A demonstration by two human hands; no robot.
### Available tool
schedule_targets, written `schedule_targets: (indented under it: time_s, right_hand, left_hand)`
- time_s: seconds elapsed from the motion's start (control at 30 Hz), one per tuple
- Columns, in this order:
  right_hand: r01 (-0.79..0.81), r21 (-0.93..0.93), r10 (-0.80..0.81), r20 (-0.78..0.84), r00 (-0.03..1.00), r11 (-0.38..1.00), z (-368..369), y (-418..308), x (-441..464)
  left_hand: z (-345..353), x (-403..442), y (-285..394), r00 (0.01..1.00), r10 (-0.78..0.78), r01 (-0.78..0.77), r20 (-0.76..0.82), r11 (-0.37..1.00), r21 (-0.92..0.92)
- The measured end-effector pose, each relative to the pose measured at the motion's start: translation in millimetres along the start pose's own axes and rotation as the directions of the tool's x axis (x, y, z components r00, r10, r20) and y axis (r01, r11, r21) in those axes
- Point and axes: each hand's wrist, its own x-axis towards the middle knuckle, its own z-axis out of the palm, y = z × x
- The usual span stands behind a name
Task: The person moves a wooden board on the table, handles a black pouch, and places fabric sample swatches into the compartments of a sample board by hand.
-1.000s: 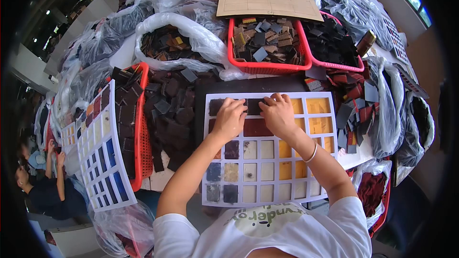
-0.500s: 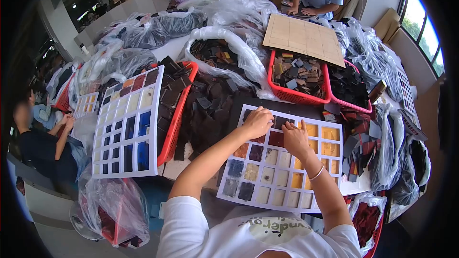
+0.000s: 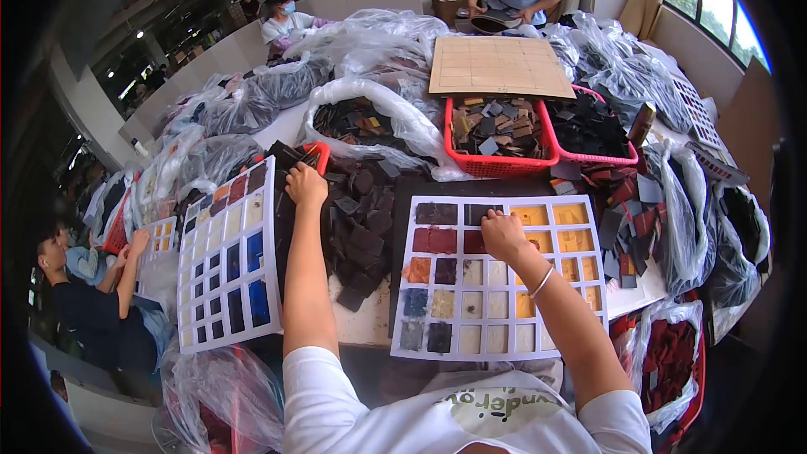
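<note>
My left hand (image 3: 306, 183) is down on the dark brown flat pieces (image 3: 290, 155) in the red basket (image 3: 323, 156) behind the left sample board. Its fingers curl into the pieces; whatever they grip is hidden. My right hand (image 3: 504, 235) rests on the white grid board (image 3: 450, 345), near a black square (image 3: 481, 213) in the top row. Its fingers are bent together, and I cannot make out anything between them. The board's cells hold black, dark red, orange, cream and yellow squares. A second white grid board (image 3: 227, 265), with blue and black cells, leans at my left.
Loose dark pieces (image 3: 361, 227) heap between the two boards. A red basket (image 3: 500, 164) and a pink basket (image 3: 593, 155) stand behind, partly under a wooden panel (image 3: 500, 67). Plastic bags (image 3: 361, 42) crowd the table. Other people work at the left and far side.
My left hand has left the grid board and moved left to the pieces in the red basket. The right hand stays on the board. The view has shifted slightly.
</note>
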Motion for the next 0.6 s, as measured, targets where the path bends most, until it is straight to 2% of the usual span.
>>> schedule_targets:
  time_s: [0.1,0.17,0.27,0.33,0.37,0.43,0.5,0.6]
  right_hand:
    - [-0.052,-0.057,0.051,-0.011,0.999,0.997,5,-9,1]
    - [-0.072,-0.092,0.072,0.001,0.997,0.993,0,-15,-1]
    - [-0.068,-0.077,0.067,-0.016,0.998,0.995,-1,-18,-2]
    - [-0.084,-0.087,0.083,-0.021,0.996,0.993,5,-16,0]
    - [-0.092,-0.076,0.094,0.032,0.995,0.993,2,-17,0]
    - [-0.109,-0.076,0.114,0.064,0.991,0.991,0,-19,0]
    - [-0.105,-0.063,0.109,0.069,0.992,0.992,2,-19,0]
    - [-0.113,-0.039,0.114,0.027,0.993,0.993,9,-17,1]
  left_hand:
    - [-9,1,-1,0.995,0.077,-0.082,0.060,0.994,0.074]
    - [-16,-9,4,0.997,0.080,-0.079,-0.012,0.992,0.097]
    - [-33,-30,22,0.909,0.369,-0.317,-0.195,0.914,0.254]
    - [-16,-39,35,0.799,0.578,-0.551,-0.164,0.814,0.184]
    - [-6,-42,42,0.727,0.667,-0.651,-0.161,0.745,0.145]
    - [9,-52,57,0.756,0.651,-0.646,-0.070,0.759,0.079]
    - [21,-60,66,0.836,0.547,-0.548,0.041,0.835,0.051]
    - [31,-64,68,0.858,0.509,-0.514,0.067,0.848,0.128]
